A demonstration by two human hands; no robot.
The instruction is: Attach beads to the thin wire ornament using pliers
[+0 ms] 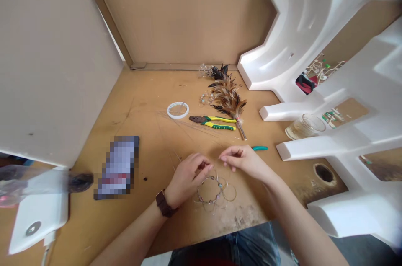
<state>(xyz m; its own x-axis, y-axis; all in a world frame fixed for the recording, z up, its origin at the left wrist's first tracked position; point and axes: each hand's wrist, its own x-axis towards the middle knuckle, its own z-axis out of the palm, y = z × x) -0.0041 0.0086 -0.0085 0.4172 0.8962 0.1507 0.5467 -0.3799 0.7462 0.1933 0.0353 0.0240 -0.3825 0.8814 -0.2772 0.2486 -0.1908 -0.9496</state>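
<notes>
My left hand (188, 179), with a dark brown wristband at its wrist, and my right hand (243, 161) are close together above the desk. Their fingertips pinch fine, pale wire (216, 159), which is barely visible. Just below them lies a loop of wire with small beads (215, 190), apparently touching neither hand. Farther up the wooden desk (150, 132) are yellow-and-green pliers (213, 122), a brown-and-black feather bunch (228, 100) and a white ring-shaped roll (177, 110). A small teal handle (259, 148) lies just beyond my right hand.
White moulded foam (301, 27) stands along the right side, and a drinking glass (305, 127) lies among its arms. A pixelated phone-sized object (117, 167) lies at left. Cardboard walls (182, 10) rise behind the desk, which has a round hole (324, 173) at right.
</notes>
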